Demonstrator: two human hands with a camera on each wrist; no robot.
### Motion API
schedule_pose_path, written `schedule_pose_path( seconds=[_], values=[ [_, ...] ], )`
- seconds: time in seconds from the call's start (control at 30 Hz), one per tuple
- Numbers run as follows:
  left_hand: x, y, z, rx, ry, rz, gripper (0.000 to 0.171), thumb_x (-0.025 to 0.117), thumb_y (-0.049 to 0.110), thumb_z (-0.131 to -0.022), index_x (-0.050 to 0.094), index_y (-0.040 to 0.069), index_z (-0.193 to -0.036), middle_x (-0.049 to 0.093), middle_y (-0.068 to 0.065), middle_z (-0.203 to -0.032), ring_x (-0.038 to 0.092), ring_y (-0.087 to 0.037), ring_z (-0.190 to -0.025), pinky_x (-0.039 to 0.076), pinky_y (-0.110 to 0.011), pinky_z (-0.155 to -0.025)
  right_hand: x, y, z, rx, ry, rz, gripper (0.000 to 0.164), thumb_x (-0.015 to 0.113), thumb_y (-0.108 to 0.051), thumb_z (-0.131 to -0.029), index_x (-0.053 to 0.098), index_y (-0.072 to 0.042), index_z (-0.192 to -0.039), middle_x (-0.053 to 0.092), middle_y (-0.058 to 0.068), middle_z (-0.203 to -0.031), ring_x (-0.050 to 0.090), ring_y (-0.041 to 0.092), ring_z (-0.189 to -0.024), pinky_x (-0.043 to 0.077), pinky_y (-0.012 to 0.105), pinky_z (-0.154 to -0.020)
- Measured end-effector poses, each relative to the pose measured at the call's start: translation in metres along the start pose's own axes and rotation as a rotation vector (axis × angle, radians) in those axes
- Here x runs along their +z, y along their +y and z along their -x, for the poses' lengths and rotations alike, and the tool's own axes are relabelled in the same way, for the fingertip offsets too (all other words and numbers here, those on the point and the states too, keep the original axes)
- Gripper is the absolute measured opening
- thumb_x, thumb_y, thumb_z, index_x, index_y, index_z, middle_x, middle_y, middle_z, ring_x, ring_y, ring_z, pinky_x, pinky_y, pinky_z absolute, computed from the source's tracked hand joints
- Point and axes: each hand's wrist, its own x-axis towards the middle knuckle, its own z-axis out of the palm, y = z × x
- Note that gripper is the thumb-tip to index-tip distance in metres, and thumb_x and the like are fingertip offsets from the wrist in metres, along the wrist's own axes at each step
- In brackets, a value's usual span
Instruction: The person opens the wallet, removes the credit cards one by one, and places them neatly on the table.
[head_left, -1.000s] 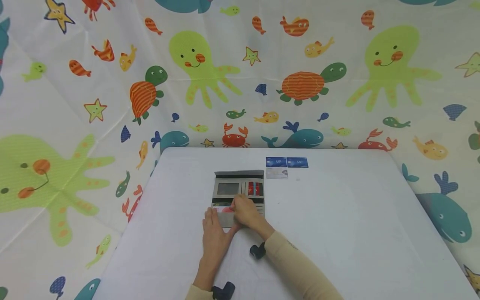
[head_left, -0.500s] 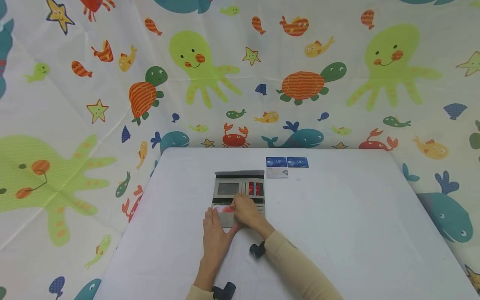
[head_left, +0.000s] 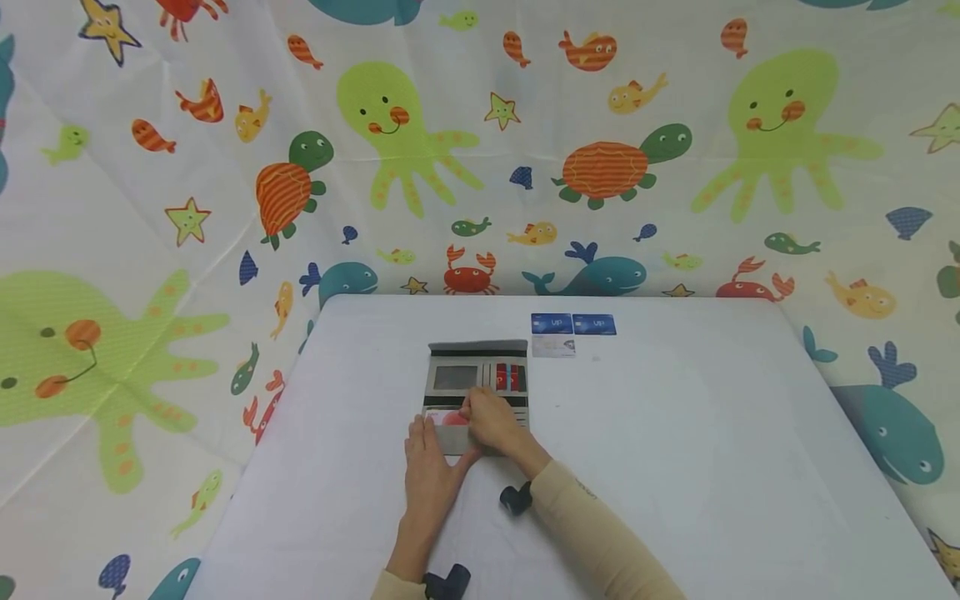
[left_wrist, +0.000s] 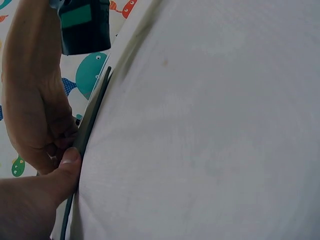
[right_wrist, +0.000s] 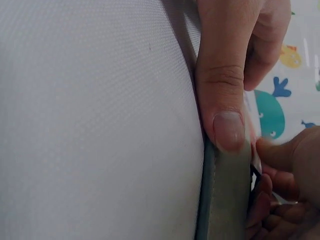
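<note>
An unfolded grey wallet [head_left: 454, 442] lies on the white table. A white and pink-red card [head_left: 442, 417] projects from its lower pocket. My right hand [head_left: 492, 419] pinches this card near its right end, hiding that part. My left hand [head_left: 431, 471] presses on the wallet's lower left corner with straight fingers, its thumb stretched along the near edge. In the right wrist view, the left thumb [right_wrist: 225, 110] rests on the wallet's stitched edge. Two red cards [head_left: 507, 378] sit in the upper right slots, and a clear window [head_left: 456, 377] is beside them.
Two blue cards [head_left: 552, 324] and a pale card [head_left: 553, 347] lie behind the wallet to the right. The white-covered table [head_left: 675, 433] extends on both sides. A sea-animal cloth [head_left: 480, 125] hangs behind it. Each wrist wears a small black camera.
Slightly more of the pink-red card shows above the pocket than a second ago. Both hands keep almost the same place; the wallet and the loose cards have not moved.
</note>
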Motion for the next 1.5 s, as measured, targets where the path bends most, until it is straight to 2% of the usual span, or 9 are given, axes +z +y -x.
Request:
schedule_pose_path(
  seconds=[0.17,0.37,0.63,0.7,0.77,0.9,1.0,1.27,1.5],
  values=[
    [0.000,-0.001,-0.001,0.000,-0.006,-0.003,0.103,0.084,0.049,-0.076,0.037,-0.007,-0.148,0.034,-0.031,-0.156,0.035,-0.056,-0.141,0.042,-0.064,-0.108,-0.002,0.000,0.000,-0.006,0.006,0.008,0.017,0.069,-0.027,-0.095,0.064,-0.010,-0.093,0.059,0.003,-0.088,0.053,0.015,-0.078,0.049,0.031,-0.070],
    [0.000,-0.001,-0.002,-0.013,-0.011,0.000,0.103,0.085,0.047,-0.076,0.037,-0.007,-0.148,0.033,-0.030,-0.157,0.034,-0.056,-0.142,0.041,-0.064,-0.109,0.000,0.001,-0.001,-0.007,0.025,0.020,0.018,0.070,-0.026,-0.094,0.062,-0.009,-0.092,0.059,0.003,-0.087,0.053,0.016,-0.077,0.049,0.031,-0.070],
    [0.002,0.000,0.000,-0.011,-0.009,0.015,0.103,0.086,0.048,-0.074,0.038,-0.006,-0.147,0.034,-0.031,-0.156,0.035,-0.056,-0.142,0.040,-0.064,-0.109,0.006,0.012,-0.005,0.010,0.078,0.052,0.016,0.059,-0.021,-0.101,0.061,-0.005,-0.100,0.062,0.009,-0.095,0.064,0.023,-0.085,0.059,0.038,-0.077],
    [0.001,-0.001,0.001,-0.011,-0.013,0.019,0.102,0.085,0.049,-0.074,0.039,-0.006,-0.146,0.034,-0.031,-0.156,0.034,-0.055,-0.143,0.039,-0.064,-0.110,0.005,0.013,-0.005,-0.001,0.072,0.039,0.017,0.057,-0.023,-0.102,0.062,-0.006,-0.102,0.064,0.009,-0.099,0.065,0.023,-0.090,0.060,0.040,-0.081],
    [0.000,-0.001,0.000,-0.009,-0.014,0.016,0.101,0.085,0.050,-0.075,0.040,-0.006,-0.145,0.034,-0.031,-0.156,0.034,-0.054,-0.143,0.039,-0.064,-0.111,0.003,0.013,-0.005,-0.020,0.059,0.029,0.019,0.057,-0.026,-0.102,0.063,-0.008,-0.101,0.064,0.007,-0.097,0.064,0.021,-0.088,0.059,0.038,-0.079],
    [-0.001,-0.001,-0.003,-0.002,-0.015,0.013,0.097,0.085,0.048,-0.076,0.042,-0.007,-0.142,0.034,-0.031,-0.156,0.034,-0.054,-0.143,0.039,-0.063,-0.111,-0.001,0.011,-0.005,-0.056,0.043,0.037,0.022,0.066,-0.035,-0.097,0.063,-0.014,-0.094,0.061,0.000,-0.087,0.057,0.014,-0.074,0.050,0.027,-0.064],
    [-0.001,0.000,-0.003,-0.002,-0.014,0.016,0.096,0.085,0.047,-0.076,0.042,-0.007,-0.142,0.034,-0.032,-0.156,0.034,-0.055,-0.142,0.040,-0.064,-0.110,-0.002,0.010,-0.004,-0.075,0.037,0.051,0.024,0.070,-0.039,-0.093,0.063,-0.016,-0.092,0.058,-0.003,-0.083,0.051,0.010,-0.069,0.043,0.022,-0.060],
    [-0.001,0.000,-0.003,-0.010,-0.023,-0.002,0.097,0.083,0.051,-0.076,0.041,-0.006,-0.143,0.032,-0.030,-0.158,0.032,-0.053,-0.144,0.039,-0.062,-0.111,0.000,0.013,-0.005,-0.079,0.008,0.064,0.031,0.069,-0.046,-0.092,0.064,-0.016,-0.097,0.059,-0.004,-0.086,0.051,0.009,-0.073,0.044,0.023,-0.065],
    [0.001,-0.001,-0.002,-0.019,-0.022,0.008,0.096,0.085,0.048,-0.076,0.041,-0.005,-0.142,0.032,-0.030,-0.158,0.032,-0.052,-0.145,0.038,-0.061,-0.113,0.002,0.009,-0.005,-0.042,-0.019,0.078,0.023,0.069,-0.038,-0.094,0.065,-0.015,-0.097,0.060,-0.003,-0.087,0.054,0.012,-0.076,0.048,0.027,-0.068]
  ],
)
